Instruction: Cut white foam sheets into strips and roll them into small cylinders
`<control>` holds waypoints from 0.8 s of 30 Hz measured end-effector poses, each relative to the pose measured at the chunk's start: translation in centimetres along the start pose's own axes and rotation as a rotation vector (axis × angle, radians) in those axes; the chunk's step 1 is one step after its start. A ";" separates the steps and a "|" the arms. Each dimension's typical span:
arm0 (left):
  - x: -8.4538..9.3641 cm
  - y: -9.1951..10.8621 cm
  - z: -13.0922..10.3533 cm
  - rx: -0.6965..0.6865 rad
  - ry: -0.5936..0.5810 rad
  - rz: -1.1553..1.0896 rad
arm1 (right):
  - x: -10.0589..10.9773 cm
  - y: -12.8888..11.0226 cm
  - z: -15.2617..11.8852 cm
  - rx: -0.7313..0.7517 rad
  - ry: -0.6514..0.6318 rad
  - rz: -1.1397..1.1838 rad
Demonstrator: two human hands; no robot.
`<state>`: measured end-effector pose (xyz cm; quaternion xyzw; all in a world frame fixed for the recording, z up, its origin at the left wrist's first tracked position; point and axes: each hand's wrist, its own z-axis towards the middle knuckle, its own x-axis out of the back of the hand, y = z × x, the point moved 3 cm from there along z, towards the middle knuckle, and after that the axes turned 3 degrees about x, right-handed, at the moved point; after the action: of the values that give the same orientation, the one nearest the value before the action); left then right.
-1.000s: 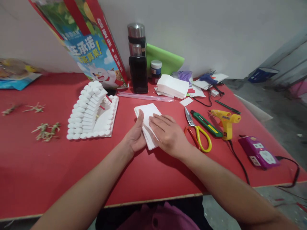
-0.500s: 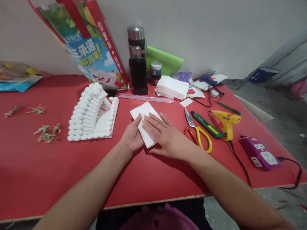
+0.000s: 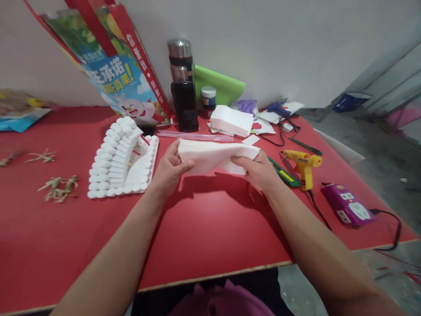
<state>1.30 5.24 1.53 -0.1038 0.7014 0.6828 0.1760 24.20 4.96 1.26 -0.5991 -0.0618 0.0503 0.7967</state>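
Note:
A white paper tissue (image 3: 217, 153), partly unfolded and layered, is stretched between my hands above the red table. My left hand (image 3: 171, 169) pinches its left end, thumb in front. Its right end is gripped by my right hand (image 3: 258, 169), the thumb pressed on the near face. Behind it lies a stack of white tissues (image 3: 232, 120), with a small white card (image 3: 250, 139) close by. The scissors are mostly hidden under my right hand, only part of a handle showing. To the left stands a white model (image 3: 120, 160) with rounded edging and steps.
On the right of the red table (image 3: 210, 237) lie a green utility knife (image 3: 286, 173), a yellow glue gun (image 3: 304, 164) and a purple power strip (image 3: 350, 204) with cords. Twine figures (image 3: 61, 186) lie left. A phone (image 3: 184, 105), flask (image 3: 180, 52) and bag (image 3: 125, 83) stand behind.
The tissue, earlier folded flat on the table under my right palm, is now lifted and opened out sideways. Both hands have moved apart and hold its ends. The view has shifted slightly.

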 end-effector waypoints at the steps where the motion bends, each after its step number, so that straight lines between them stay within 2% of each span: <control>1: 0.2 0.2 0.0 -0.010 -0.001 0.034 | 0.3 0.4 0.2 -0.017 0.000 0.044; 4: 0.8 0.2 0.0 -0.012 0.032 0.126 | 0.6 1.4 0.7 -0.098 -0.081 0.058; 8: 1.3 -0.8 0.1 0.052 -0.008 0.257 | 1.0 1.2 0.9 -0.153 -0.217 -0.148; 12: 1.5 -1.5 0.1 0.086 -0.037 0.323 | 1.6 0.8 1.0 -0.152 -0.224 -0.253; 18: 1.5 -1.2 0.1 -0.053 0.022 0.369 | 1.7 1.0 0.9 -0.158 -0.223 -0.212; 24: 1.3 -0.5 -0.1 0.013 -0.014 0.419 | 1.3 -0.5 0.7 -0.083 -0.261 -0.385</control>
<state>0.32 5.25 0.56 0.0503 0.7109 0.7006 0.0355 25.35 5.70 2.04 -0.5968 -0.2795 -0.0282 0.7516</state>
